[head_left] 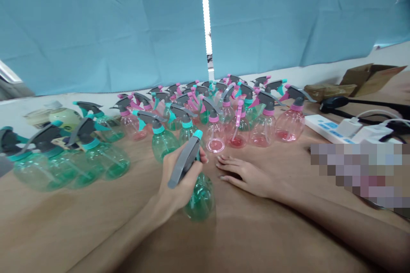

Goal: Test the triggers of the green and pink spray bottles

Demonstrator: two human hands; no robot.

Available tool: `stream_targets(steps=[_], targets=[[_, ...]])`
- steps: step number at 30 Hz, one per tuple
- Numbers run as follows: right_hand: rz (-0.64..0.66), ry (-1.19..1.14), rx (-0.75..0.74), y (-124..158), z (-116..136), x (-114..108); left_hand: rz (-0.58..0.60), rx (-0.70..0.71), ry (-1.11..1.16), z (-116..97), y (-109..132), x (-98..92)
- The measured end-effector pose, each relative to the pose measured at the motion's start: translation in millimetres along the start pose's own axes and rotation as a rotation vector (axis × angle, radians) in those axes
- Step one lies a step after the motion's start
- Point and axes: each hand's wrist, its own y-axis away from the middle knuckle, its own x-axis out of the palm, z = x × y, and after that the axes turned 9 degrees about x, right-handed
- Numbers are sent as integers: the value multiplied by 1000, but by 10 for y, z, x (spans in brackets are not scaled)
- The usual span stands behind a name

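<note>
My left hand (pixel 179 181) is wrapped round a green spray bottle (pixel 200 198) with a grey trigger head and a teal nozzle; the bottle is tilted and its base rests on the wooden table (pixel 96 213). My right hand (pixel 245 172) lies flat on the table just right of the bottle, fingers stretched out and holding nothing. Right behind both hands stands a crowd of several green spray bottles (pixel 163 140) and pink spray bottles (pixel 288 121).
More green bottles (pixel 96 158) lie at the left. A white power strip (pixel 339 130) with plugs and cables sits at the right, with a black device (pixel 336 103) and an open cardboard box (pixel 368 76) behind it. Blue curtains (pixel 112 25) hang at the back.
</note>
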Motion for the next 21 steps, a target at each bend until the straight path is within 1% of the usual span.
stream_targets(steps=[3, 6, 11, 21], targets=[[-7, 0, 0, 7, 11, -9, 15, 5, -1, 27, 5, -8], [4, 7, 5, 8, 7, -11, 12, 29, -23, 10, -6, -13], [9, 11, 12, 4, -15, 2, 34, -39, -42, -33, -6, -9], [6, -31, 11, 1, -20, -6, -3, -42, -29, 14, 42, 24]])
